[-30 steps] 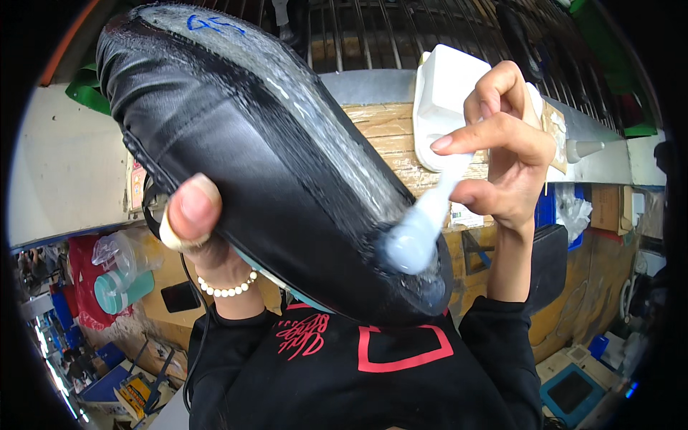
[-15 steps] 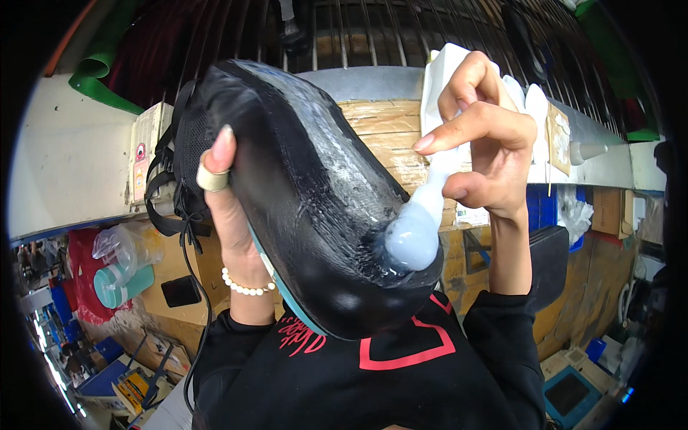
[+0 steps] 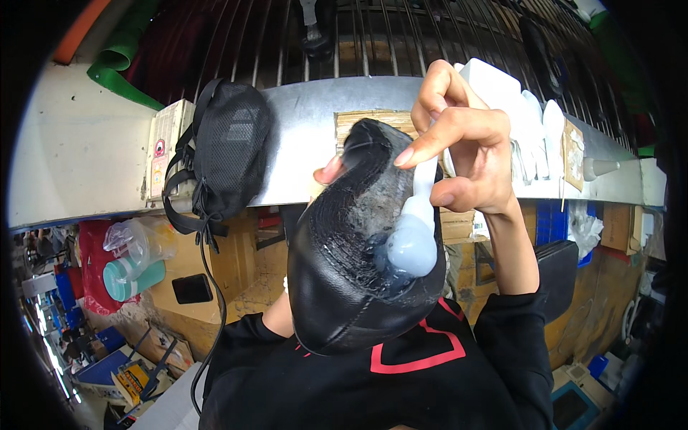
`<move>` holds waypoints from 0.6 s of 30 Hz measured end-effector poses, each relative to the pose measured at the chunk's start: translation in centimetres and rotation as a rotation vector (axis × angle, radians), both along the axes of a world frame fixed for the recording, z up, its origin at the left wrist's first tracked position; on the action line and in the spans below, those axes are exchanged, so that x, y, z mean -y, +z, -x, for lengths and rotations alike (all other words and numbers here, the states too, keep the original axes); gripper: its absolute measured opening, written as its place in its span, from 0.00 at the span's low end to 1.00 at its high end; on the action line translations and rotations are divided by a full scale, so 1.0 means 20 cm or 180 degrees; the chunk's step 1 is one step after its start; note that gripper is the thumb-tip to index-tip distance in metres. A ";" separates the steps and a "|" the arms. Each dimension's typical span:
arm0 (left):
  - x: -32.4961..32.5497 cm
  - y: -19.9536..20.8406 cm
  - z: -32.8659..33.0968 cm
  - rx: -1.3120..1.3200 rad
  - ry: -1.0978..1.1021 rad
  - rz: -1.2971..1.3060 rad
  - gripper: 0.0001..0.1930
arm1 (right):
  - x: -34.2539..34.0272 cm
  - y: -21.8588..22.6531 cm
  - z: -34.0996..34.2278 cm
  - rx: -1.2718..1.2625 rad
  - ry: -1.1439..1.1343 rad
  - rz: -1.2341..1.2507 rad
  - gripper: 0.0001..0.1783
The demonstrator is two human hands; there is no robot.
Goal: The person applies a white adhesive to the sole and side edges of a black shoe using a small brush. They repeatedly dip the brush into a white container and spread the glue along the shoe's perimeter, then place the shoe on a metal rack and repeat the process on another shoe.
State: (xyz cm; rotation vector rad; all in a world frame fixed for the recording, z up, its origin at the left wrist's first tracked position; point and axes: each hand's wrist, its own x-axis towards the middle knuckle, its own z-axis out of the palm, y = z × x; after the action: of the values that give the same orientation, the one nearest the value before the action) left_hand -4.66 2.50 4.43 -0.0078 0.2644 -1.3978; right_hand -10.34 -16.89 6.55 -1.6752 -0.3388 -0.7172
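A black leather shoe upper (image 3: 333,272), apparently on a last, is held up in front of my chest, its greyish underside facing me with a wet, glossy band. My left hand (image 3: 329,170) grips it from behind on the left; only a fingertip and part of a wrapped finger show, the rest being hidden. Between thumb and fingers, my right hand (image 3: 476,147) pinches a white brush (image 3: 413,240) by its thin handle. The brush has a bulbous, pale bluish head, and its dark tip rests on the underside near the rounded lower end.
Behind the shoe runs a grey metal ledge (image 3: 301,107) with a black mesh bag (image 3: 233,143) on it. White spoon-shaped tools (image 3: 553,132) and a white nozzle (image 3: 600,168) lie at the right. Metal bars cross the back. A phone (image 3: 192,289) rests on cardboard at the left.
The shoe has turned and swung right, away from the mesh bag, so it looks foreshortened. My left hand has gone mostly behind it. My right hand has shifted slightly left, brush still touching.
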 end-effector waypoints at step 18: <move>0.08 0.08 0.02 -0.0401 -0.1296 0.0000 0.34 | 0.08 0.00 -0.03 -0.0169 0.0357 0.0225 0.18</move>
State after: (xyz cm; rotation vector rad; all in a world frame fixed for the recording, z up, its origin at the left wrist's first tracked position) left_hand -5.01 0.83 6.00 -0.0442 0.3858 -1.8052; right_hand -9.68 -18.58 6.59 -1.7244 -0.4214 -0.5825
